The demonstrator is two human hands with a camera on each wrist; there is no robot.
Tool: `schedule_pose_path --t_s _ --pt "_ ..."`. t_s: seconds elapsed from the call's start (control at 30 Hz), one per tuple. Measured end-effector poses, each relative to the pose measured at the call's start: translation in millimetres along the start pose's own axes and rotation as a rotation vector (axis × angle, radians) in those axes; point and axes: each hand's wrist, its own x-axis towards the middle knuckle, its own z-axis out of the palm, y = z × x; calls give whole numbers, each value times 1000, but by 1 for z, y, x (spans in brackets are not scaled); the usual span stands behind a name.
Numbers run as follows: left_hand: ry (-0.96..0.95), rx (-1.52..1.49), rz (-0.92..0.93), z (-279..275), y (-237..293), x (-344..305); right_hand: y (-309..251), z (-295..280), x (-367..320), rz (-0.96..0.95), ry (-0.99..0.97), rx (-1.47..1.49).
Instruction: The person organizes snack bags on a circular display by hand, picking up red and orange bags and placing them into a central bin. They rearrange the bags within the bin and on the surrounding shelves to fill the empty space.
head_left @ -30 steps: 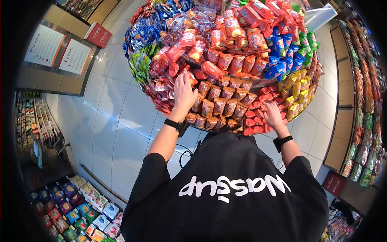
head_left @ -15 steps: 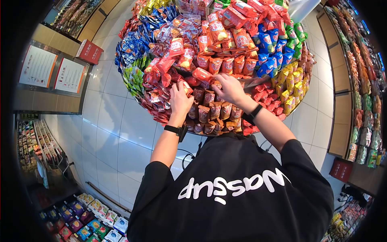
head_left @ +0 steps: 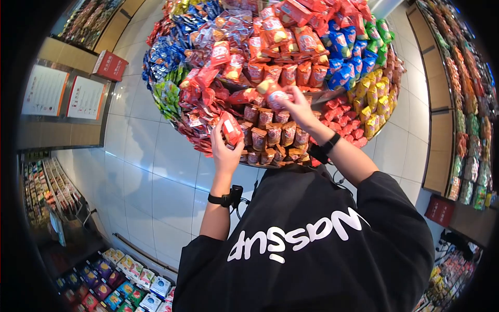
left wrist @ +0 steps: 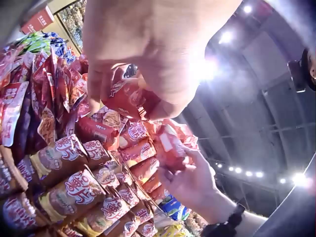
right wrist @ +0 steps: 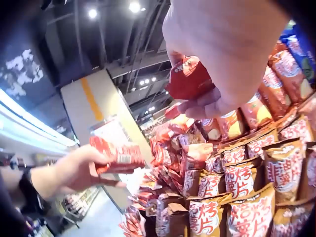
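My left hand [head_left: 225,153] holds a red snack packet [head_left: 232,129] at the near left edge of the round display, fingers and thumb around its sides. In the right wrist view that packet [right wrist: 117,157] stands out beyond the heap. Over the middle of the display, my right hand [head_left: 298,108] grips another red snack packet [head_left: 274,95], with a yellow patch on its front. The left wrist view has this packet [left wrist: 170,148] between thumb and fingers. Brown snack packets [head_left: 273,136] stand in rows below both hands.
Red packets [head_left: 306,39] pile up behind, with blue packets [head_left: 340,52] and yellow packets [head_left: 369,99] to the right. Loose red sachets [head_left: 200,117] fill the left side. Shelves [head_left: 457,104] line the right; tiled floor [head_left: 150,171] shows at left.
My right hand went from the small red packets at right to the middle and lifted a red packet. My left hand drew back toward the body with its red packet.
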Motion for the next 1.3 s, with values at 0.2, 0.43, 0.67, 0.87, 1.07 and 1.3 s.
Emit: schedule_pose_path --t_s 0.2,0.43,0.67,0.87,1.07,1.3 --pt "-71 11 28 4 6 -20 9 -121 -64 -91 275 457" --pt "-189 -22 -24 10 -2 -37 89 -193 -78 -22 442 -554" --pt "-212 30 10 5 22 -46 186 -174 -12 -155 -61 -1262" --pt "-222 114 0 -1 34 -60 219 -149 14 -156 -555 -1285" --pt "-338 -31 -61 14 41 -63 188 -173 6 7 -200 -958" --pt "-636 -346 -140 78 73 -45 80 -206 -71 42 -13 -495"
